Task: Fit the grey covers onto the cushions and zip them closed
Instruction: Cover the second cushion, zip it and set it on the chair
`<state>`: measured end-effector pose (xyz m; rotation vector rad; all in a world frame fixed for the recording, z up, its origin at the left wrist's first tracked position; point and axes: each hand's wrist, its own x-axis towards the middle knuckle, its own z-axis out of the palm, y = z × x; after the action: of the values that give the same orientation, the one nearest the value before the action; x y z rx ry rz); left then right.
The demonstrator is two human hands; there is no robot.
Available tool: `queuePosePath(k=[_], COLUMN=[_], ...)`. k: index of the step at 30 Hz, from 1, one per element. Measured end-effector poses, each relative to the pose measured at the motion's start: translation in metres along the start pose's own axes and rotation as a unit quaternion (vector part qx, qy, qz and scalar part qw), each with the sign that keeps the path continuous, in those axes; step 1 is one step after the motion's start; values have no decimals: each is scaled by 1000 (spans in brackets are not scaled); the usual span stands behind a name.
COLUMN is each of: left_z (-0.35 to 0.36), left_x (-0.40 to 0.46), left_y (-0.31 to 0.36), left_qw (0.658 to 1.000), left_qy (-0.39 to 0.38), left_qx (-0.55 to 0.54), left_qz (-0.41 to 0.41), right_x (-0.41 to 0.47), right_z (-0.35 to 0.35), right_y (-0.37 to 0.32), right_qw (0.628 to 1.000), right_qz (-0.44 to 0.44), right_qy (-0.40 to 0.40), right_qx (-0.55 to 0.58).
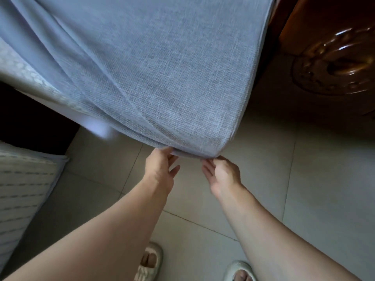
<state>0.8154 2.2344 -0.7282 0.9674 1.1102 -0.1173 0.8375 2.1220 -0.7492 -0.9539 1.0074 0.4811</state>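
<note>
Hands together at the grey cover (162, 78): my left grip (160, 165) and right grip (221, 175) pinch its lower corner; pulling evenly should seat the cushion (30, 78).

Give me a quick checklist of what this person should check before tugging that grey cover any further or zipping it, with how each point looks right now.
1. Left hand has hold of the grey cover at its near edge: ok, fingers pinch the hem.
2. Right hand has hold too: ok, fingertips grip the corner.
3. Cover sits smoothly: not ok, deep folds run along its left side.
4. Cushion fully inside: cannot tell; a pale patterned surface shows at left.
5. Zip found and lined up: cannot tell, no zip is visible.
6. Footing safe: ok, both slippers stand on bare tile floor.
</note>
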Motion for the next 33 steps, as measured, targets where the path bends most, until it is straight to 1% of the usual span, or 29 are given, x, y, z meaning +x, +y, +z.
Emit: queuePosePath(k=[2, 4, 6, 8, 11, 14, 15, 17, 19, 20, 22, 24, 26, 28, 30, 31, 33], left_z=[-13, -29, -37, -49, -67, -84, -87, -90, -88, -85, -80, -87, -103, -121, -133, -136, -141], left_x=[-1, -4, -4, -1, 8, 18, 21, 31, 43, 47, 50, 47, 41, 40, 43, 45, 52], left_y=[24, 54, 75, 93, 107, 108, 107, 109, 112, 116, 119, 121, 130, 143, 161, 167, 181], left_qw=[998, 993, 983, 975, 975, 986, 989, 994, 998, 997, 995, 995, 991, 983, 974, 971, 971], left_qy=[11, 7, -20, -48, -90, -120, -119, -85, -17, 13, 41, 12, -54, -116, -170, -186, -192], left_qx=[-56, -120, -181, -217, -202, -117, -93, -67, -49, -49, -67, -59, -76, -112, -126, -127, -118], left_qz=[-1, -4, -9, -11, -18, -14, -13, -20, -42, -51, -60, -76, -92, -87, -85, -84, -80], right_x=[-14, -27, -34, -40, -48, -48, -47, -41, -32, -27, -22, -23, -30, -37, -47, -51, -59], right_z=[7, 25, 42, 66, 100, 126, 131, 140, 147, 151, 157, 158, 159, 160, 166, 169, 183], right_y=[12, 22, 30, 39, 49, 56, 58, 63, 71, 74, 77, 80, 81, 84, 86, 87, 91], right_qw=[999, 997, 993, 990, 989, 987, 987, 991, 995, 997, 997, 995, 994, 991, 988, 987, 988], right_qz=[28, 56, 78, 94, 97, 91, 89, 74, 57, 51, 38, 28, 26, 33, 36, 38, 45], right_qy=[-28, -59, -88, -102, -100, -76, -64, -39, -5, 14, 54, 71, 48, 32, 24, 20, 3], right_qx=[-12, -14, -7, 5, 56, 107, 114, 103, 77, 63, 42, 56, 92, 124, 149, 155, 150])
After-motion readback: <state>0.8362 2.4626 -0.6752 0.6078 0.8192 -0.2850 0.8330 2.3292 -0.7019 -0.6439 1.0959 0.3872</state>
